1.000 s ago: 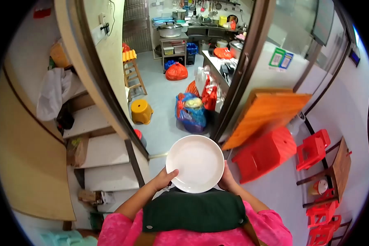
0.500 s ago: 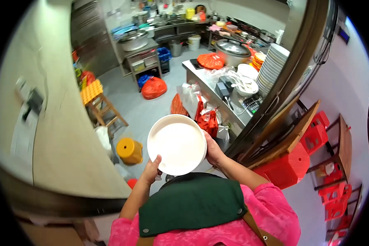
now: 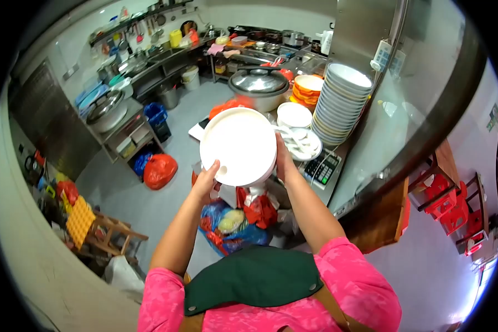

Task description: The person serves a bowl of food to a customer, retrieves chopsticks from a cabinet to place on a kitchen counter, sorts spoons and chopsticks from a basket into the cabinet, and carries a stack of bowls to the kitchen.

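Both my hands hold a round white bowl (image 3: 238, 145) out in front of my chest. Its inside is so bright that little detail shows. More white edge appears below the rim at the lower right; whether bowls are stacked there I cannot tell. My left hand (image 3: 207, 182) grips the lower left, thumb over the rim. My right hand (image 3: 284, 157) presses the right side, its fingers partly hidden. Just beyond, on the counter, are a white bowl of spoons (image 3: 301, 145), another white bowl (image 3: 294, 115), orange bowls (image 3: 307, 88) and a tall stack of plates (image 3: 342, 105).
A large lidded pot (image 3: 258, 86) and a calculator (image 3: 323, 168) are on the counter. Below it lie blue and red bags (image 3: 232, 224). A red bag (image 3: 160, 171) and a wooden stool (image 3: 102, 227) stand left. A doorframe edge (image 3: 426, 133) rises on my right.
I have moved forward through the doorway, and the counter with its plates is nearer. The white bowl stays in both hands, lifted somewhat higher in view, with my arms stretched further.
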Motion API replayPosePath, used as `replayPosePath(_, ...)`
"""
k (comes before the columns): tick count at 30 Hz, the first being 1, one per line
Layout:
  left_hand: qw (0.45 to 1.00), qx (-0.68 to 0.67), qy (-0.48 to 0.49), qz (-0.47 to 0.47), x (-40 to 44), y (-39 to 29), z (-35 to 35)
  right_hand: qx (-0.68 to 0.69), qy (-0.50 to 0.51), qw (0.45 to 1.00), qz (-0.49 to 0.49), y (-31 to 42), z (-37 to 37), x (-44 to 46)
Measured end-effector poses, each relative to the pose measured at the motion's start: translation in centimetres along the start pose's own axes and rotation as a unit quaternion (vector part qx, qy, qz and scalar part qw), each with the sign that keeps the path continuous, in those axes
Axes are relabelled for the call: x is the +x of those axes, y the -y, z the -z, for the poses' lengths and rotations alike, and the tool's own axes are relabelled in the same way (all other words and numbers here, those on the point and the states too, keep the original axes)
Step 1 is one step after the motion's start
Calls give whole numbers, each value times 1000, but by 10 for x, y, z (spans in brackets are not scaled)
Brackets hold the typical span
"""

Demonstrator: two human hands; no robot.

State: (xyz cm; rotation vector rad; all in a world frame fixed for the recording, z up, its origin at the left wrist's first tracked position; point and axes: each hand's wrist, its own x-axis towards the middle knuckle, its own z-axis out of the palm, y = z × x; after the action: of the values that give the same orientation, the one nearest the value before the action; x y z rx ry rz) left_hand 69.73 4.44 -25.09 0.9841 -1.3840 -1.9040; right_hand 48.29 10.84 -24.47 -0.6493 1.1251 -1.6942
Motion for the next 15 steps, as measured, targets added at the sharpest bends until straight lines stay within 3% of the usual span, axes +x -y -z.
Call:
replayPosePath(3,1000,11,13,-11,94,-19,-19,3,-55,998,-31,46,7,50)
replayPosePath(4,998,-9,60,-2,129,-20,-22,-11,-63,997,-32,51,17,71)
replayPosePath(7,996,20,82,34,202,-34,-46,72,-63,995,37,41,63,141)
replayPosePath(9,991,25,109,79,241,-43,-65,46,-168,980,99,40,77,165)
replayPosePath(11,982,22,171,73,283,-40,-77,69,-161,975,134,29,106,192)
replayPosePath(12,988,5,118,94,295,-39,-93,91,-152,973,147,23,120,204)
replayPosePath(15,967,89,221,90,353,-37,-100,120,-129,968,178,20,145,223)
